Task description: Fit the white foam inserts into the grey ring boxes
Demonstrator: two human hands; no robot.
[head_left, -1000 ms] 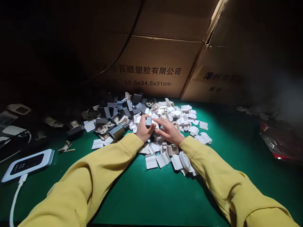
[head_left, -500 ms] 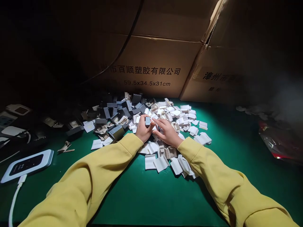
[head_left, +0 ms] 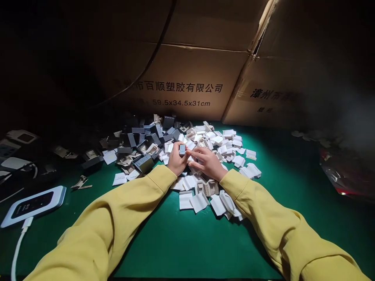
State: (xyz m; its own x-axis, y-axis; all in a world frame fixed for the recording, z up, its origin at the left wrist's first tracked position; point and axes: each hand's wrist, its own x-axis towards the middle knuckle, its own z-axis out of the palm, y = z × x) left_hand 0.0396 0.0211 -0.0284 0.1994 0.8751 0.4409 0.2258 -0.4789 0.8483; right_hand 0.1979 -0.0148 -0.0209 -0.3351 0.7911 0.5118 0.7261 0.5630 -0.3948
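Note:
My left hand (head_left: 176, 162) is closed around a small dark grey-blue box (head_left: 182, 150), whose printed end points up between finger and thumb. Beside it, on the right, my right hand (head_left: 207, 162) has its fingers stretched toward the box, with the fingertips at my left thumb. Thumb and fingers of that hand are apart, and I make out nothing gripped in them. White folded card pieces (head_left: 199, 201) lie around and below both hands. Left of them is a heap of dark small boxes (head_left: 144, 163), some opened with brown card inside.
Large cardboard cartons (head_left: 187, 66) stand along the back of the green table (head_left: 164, 249). A black cable (head_left: 152, 58) hangs before them. At left lies a white-edged device (head_left: 35, 205) with a plugged-in white cable (head_left: 18, 246); a clear plastic bag (head_left: 345, 175) is at right.
The right fingertips have shifted slightly left toward the box and the left thumb. My left hand still holds the box, nearly unmoved, and the piles look the same.

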